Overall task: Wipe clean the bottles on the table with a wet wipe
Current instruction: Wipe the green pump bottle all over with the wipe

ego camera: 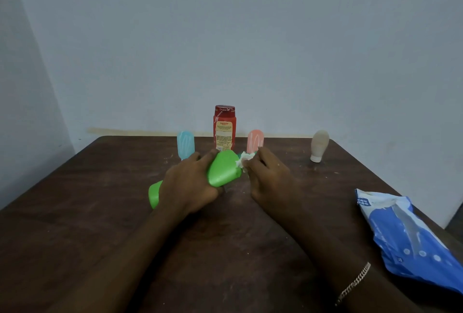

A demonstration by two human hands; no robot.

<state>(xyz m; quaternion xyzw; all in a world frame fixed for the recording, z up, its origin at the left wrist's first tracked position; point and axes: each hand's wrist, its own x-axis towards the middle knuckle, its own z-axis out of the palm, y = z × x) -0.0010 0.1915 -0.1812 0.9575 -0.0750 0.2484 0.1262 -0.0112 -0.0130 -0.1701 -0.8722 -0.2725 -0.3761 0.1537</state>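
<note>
Dark brown wooden surface (100, 212), scuffed, pale specks near the middle. Plain grey-blue wall (250, 36) behind.

Far left of the back row: light blue bottle (185, 146), upright, white streaks on its face.

Front of it, centre-left: green bottle (223, 168), tilted, narrow end low and left, broad end up and right. Left hand (190, 184) grips it round the middle, fingers (208, 156) curled over the top side. Cannot tell whether the low end touches the surface.

Behind, centre back: red bottle (224, 128), upright, tallest of the row, yellow label, white smears on the cap.

Just right of the green bottle's broad end: wet wipe (242, 161), white, crumpled, touching the green plastic.

Behind the wipe: pink bottle (255, 141), upright, streaked white, lower part hidden by the right hand.

Right hand (270, 179): fingers (260, 155) bunched, pinching the wipe against the green bottle's end.

Farther right, well apart from the rest: beige bottle (319, 144), standing on its white cap.

Chain bracelet (354, 282) on the right wrist.

Right edge of the surface: blue wipes pack (411, 235), lying flat, white flap on top.
</note>
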